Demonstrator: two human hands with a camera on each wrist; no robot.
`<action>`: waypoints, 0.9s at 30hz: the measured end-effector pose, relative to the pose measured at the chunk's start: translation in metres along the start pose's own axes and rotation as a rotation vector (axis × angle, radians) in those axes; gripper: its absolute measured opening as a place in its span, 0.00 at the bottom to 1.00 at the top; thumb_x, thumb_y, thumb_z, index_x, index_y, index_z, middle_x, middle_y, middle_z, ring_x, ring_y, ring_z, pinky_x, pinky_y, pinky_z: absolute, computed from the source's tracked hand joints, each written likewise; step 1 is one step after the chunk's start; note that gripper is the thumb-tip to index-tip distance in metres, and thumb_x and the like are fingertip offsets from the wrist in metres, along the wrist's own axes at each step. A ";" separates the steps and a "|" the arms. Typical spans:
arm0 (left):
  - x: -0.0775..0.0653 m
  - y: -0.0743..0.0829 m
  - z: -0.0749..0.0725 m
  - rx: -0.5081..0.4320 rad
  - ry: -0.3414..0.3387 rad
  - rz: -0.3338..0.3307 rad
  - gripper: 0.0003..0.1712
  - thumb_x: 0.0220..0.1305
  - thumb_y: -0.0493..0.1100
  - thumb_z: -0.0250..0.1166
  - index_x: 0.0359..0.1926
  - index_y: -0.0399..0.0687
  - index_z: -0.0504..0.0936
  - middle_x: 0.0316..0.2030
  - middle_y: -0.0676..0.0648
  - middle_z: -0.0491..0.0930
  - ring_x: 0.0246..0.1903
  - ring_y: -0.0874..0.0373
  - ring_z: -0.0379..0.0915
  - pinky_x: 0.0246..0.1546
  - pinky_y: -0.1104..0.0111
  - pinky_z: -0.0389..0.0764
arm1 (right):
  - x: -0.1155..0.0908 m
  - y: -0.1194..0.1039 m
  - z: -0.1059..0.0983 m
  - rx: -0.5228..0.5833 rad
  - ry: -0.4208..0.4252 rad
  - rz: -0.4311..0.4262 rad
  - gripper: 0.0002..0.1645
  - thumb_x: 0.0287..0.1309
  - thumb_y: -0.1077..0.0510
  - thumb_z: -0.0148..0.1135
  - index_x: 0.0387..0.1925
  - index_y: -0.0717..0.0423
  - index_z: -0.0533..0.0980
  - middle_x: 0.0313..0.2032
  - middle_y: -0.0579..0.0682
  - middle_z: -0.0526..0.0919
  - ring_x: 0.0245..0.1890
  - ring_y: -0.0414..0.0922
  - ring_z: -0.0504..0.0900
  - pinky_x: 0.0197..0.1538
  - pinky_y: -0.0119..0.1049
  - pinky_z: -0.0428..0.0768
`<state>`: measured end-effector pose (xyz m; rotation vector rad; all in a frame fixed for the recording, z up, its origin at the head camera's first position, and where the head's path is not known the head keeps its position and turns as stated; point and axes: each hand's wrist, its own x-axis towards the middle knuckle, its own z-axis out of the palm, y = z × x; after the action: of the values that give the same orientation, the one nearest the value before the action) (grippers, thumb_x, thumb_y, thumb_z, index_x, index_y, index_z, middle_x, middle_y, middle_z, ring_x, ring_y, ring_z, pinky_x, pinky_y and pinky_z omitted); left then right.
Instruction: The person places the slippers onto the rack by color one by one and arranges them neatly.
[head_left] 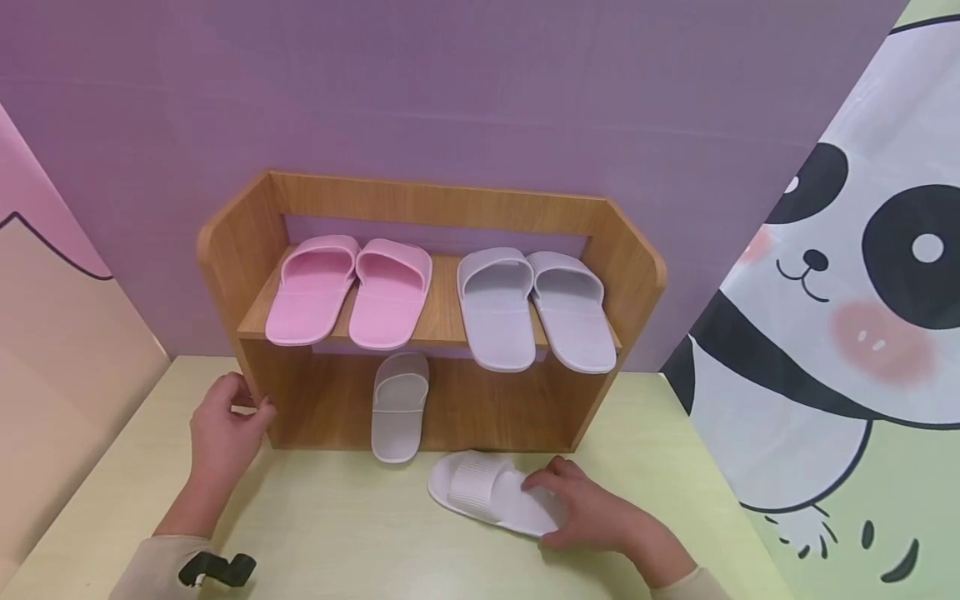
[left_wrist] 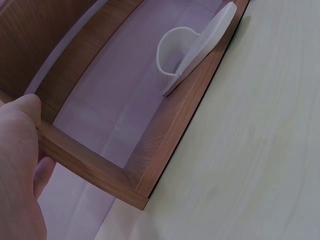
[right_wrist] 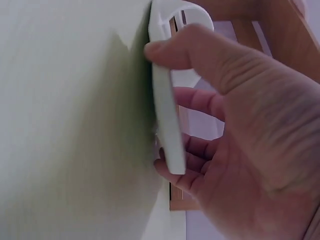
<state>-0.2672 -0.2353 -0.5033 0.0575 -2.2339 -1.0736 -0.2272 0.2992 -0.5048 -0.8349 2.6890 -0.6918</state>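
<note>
A white slipper (head_left: 472,487) with a ribbed strap is in my right hand (head_left: 592,512), low in front of the wooden shoe rack (head_left: 435,200). In the right wrist view, the thumb lies on one face of the slipper (right_wrist: 167,120) and the fingers curl round its heel end. My left hand (head_left: 228,425) pinches the front edge of the rack's left side panel; the left wrist view shows that panel (left_wrist: 90,162) between thumb and fingers. A single pale slipper (head_left: 400,408) stands on the lower level, its heel jutting past the front edge.
On the upper shelf sit a pink pair of slippers (head_left: 315,304) at left and a pale lilac pair (head_left: 498,325) at right, heels overhanging. The rack stands on a light wooden table (head_left: 322,517) against a purple wall (head_left: 450,92). A panda-printed panel (head_left: 810,333) rises at right.
</note>
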 end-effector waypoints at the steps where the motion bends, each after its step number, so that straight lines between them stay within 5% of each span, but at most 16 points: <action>1: 0.000 0.000 0.000 0.002 0.005 0.004 0.10 0.64 0.29 0.72 0.42 0.40 0.79 0.41 0.41 0.84 0.41 0.57 0.80 0.33 0.90 0.72 | 0.000 -0.003 0.000 -0.005 0.004 -0.002 0.37 0.50 0.50 0.87 0.62 0.40 0.80 0.54 0.44 0.73 0.57 0.45 0.71 0.62 0.42 0.80; 6: 0.001 0.001 -0.001 -0.003 0.015 0.001 0.11 0.62 0.29 0.73 0.42 0.41 0.80 0.41 0.42 0.84 0.39 0.74 0.73 0.33 0.89 0.73 | -0.001 -0.012 0.004 -0.033 0.037 -0.007 0.37 0.49 0.48 0.85 0.61 0.38 0.78 0.53 0.43 0.71 0.55 0.44 0.72 0.59 0.41 0.81; 17: 0.001 0.002 -0.002 -0.006 0.002 -0.005 0.11 0.62 0.30 0.73 0.42 0.41 0.80 0.42 0.42 0.84 0.40 0.59 0.79 0.34 0.89 0.72 | -0.004 -0.020 0.009 -0.055 0.199 -0.101 0.36 0.47 0.49 0.83 0.59 0.39 0.79 0.53 0.41 0.72 0.54 0.42 0.73 0.53 0.38 0.81; 27: 0.000 -0.001 -0.001 -0.003 0.000 -0.013 0.11 0.63 0.29 0.72 0.42 0.40 0.79 0.41 0.42 0.83 0.39 0.72 0.73 0.34 0.89 0.73 | -0.002 -0.023 0.010 -0.085 0.379 -0.116 0.40 0.43 0.51 0.84 0.61 0.43 0.79 0.52 0.40 0.73 0.53 0.39 0.73 0.51 0.38 0.82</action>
<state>-0.2672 -0.2366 -0.5040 0.0710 -2.2349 -1.0834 -0.2110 0.2802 -0.5017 -0.9723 3.0430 -0.8413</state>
